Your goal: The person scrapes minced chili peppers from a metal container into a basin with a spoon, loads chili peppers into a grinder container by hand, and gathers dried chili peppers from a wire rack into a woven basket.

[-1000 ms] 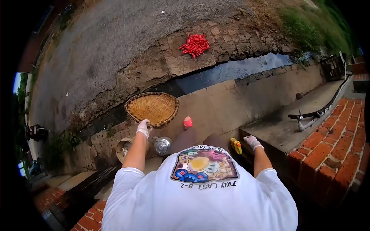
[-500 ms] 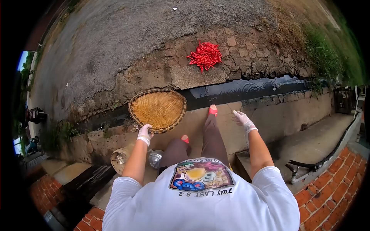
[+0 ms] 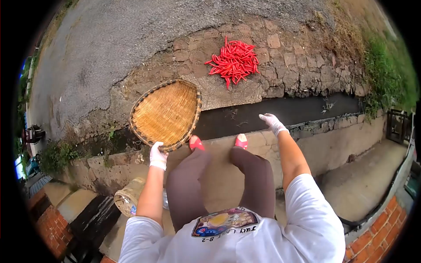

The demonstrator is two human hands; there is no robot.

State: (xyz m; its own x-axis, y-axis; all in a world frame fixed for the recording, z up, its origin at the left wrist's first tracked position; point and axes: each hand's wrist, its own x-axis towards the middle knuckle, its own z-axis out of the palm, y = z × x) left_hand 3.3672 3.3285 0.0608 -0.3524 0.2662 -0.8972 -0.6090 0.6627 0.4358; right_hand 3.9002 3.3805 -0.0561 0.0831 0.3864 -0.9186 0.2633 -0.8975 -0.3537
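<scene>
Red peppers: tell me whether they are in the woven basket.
No, the red peppers lie heaped on the ground beyond the dark ditch, outside the woven basket.

"Where was that camera sitting?"
"On the person's head, I saw, facing forward and steeply down."
"How near was it?"
"Close above the white shirt (image 3: 280,239), with the left hand (image 3: 158,156) and right hand (image 3: 272,124) farther out and the red peppers (image 3: 234,62) farther still, near the top."
"And wide?"
"Very: the edges curved inside a dark round border."
</scene>
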